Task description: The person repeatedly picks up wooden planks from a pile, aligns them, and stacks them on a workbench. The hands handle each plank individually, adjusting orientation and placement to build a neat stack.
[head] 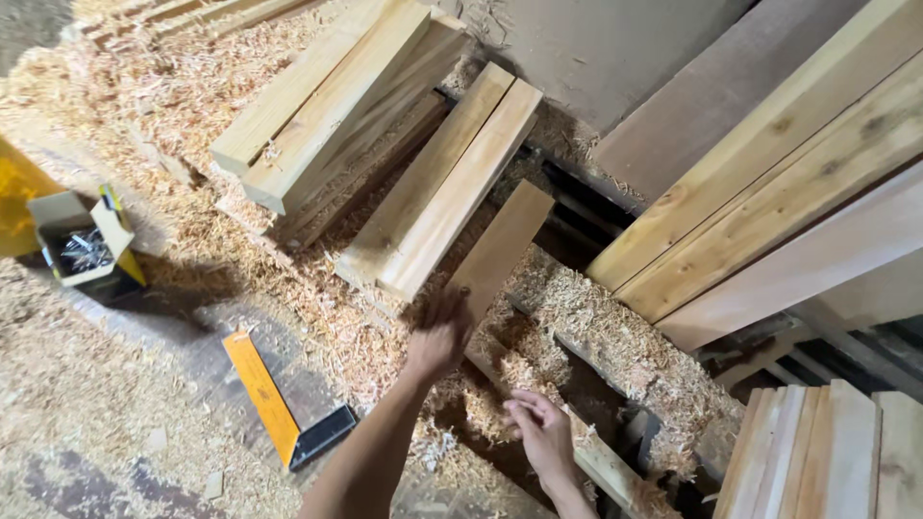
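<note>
Wooden plank (500,245) is gripped at its near end by the left hand (440,332), lying on the sawdust-covered bench (173,125). Just beside it, the right hand (540,432) is seen loosely curled over a narrow batten (601,461). An orange try square (274,404) is seen well left.

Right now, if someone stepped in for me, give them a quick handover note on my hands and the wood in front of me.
Left hand: reaching forward, fingers on the near end of a short plank, grip blurred.
Right hand: fingers loosely curled, empty, resting over a shaving-covered rail.
Nearby: two longer planks lie side by side just left of the short one; a bigger stack sits beyond.
Orange try square lies on the bench at left; an open box of nails further left.
Done: planks are laid out.
Left: short plank not lifted yet.
</note>
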Available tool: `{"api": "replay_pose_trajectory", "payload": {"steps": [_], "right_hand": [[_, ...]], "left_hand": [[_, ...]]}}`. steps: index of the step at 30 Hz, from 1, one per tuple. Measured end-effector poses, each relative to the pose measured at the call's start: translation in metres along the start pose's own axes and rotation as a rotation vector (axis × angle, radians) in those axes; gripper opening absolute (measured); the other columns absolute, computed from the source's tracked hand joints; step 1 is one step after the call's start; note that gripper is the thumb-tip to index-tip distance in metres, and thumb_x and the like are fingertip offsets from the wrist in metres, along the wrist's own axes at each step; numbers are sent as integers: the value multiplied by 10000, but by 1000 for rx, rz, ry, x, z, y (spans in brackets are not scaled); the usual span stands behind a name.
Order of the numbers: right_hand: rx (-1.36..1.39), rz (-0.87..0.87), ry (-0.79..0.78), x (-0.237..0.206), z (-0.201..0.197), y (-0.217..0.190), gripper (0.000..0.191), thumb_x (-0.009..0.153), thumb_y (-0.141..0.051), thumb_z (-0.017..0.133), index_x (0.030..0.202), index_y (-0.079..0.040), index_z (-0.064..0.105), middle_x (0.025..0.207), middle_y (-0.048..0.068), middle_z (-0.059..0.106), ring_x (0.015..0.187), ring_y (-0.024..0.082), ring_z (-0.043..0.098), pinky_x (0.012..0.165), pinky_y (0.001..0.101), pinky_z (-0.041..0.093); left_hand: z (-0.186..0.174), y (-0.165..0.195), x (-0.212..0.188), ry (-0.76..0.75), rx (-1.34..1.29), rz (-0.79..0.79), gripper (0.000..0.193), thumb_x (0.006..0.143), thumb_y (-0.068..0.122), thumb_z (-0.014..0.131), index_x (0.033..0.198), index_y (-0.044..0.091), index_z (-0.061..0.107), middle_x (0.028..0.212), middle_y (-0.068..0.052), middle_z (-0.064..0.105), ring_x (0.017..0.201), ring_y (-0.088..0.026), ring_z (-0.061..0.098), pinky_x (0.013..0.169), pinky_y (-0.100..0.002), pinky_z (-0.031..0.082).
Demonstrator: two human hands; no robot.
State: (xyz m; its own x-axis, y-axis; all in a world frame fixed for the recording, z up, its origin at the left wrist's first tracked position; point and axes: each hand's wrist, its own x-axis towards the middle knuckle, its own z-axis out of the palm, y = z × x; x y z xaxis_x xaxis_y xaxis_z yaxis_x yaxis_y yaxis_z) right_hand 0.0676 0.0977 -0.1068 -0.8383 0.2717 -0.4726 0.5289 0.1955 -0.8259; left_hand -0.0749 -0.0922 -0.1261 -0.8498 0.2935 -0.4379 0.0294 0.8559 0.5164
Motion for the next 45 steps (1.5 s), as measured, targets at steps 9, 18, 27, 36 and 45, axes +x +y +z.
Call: {"api": "replay_pose_trajectory", "payload": {"steps": [9, 18, 27, 36, 45], "right_hand": [[45, 354, 55, 60, 111, -20, 507, 913, -375, 721, 1337, -117, 619, 1176, 122, 704, 931, 180, 698, 710, 308, 563], [285, 361, -101, 96, 139, -32, 839, 927, -583, 723, 1549, -150, 363, 1583, 150, 369, 1382, 222, 389, 1182, 504, 265], [732, 346, -203, 46, 50, -32, 643, 915, -354, 613, 1512, -157, 478, 1455, 148, 619, 1266, 320, 615, 1103, 536, 453], [704, 299, -270, 0, 4, 31, 659, 850, -98, 631, 1465, -65, 397, 1405, 198, 509, 1245, 377, 567, 1049, 624, 492], [529, 187, 32, -9, 11, 8, 640, 847, -261, 613, 1460, -258, 428, 1207, 44, 584, 1072, 256, 610, 851, 478, 539]], "left_hand": [[64, -56, -70, 667, -570, 0, 570, 1022, 227, 472, 1560, 76, 358, 1601, -214, 413, 1457, -383, 412, 1198, -547, 321], [36, -84, -51, 475, -533, -81, 521, 1012, 367, 424, 1428, 71, 527, 1128, -160, 663, 1043, -274, 633, 978, -478, 517], [6, -23, -21, -436, -1563, -157, 751, 916, 663, 343, 1523, 222, 373, 1305, -107, 605, 1198, -316, 621, 982, -528, 471], [46, -1, -12, -522, -1394, 49, 873, 750, 401, 709, 1390, -180, 578, 1080, -314, 710, 889, -391, 720, 762, -482, 620], [59, 71, -35, -384, -1743, 233, 692, 792, -146, 638, 1418, 49, 417, 1045, -219, 618, 869, -305, 699, 755, -434, 650]]}}
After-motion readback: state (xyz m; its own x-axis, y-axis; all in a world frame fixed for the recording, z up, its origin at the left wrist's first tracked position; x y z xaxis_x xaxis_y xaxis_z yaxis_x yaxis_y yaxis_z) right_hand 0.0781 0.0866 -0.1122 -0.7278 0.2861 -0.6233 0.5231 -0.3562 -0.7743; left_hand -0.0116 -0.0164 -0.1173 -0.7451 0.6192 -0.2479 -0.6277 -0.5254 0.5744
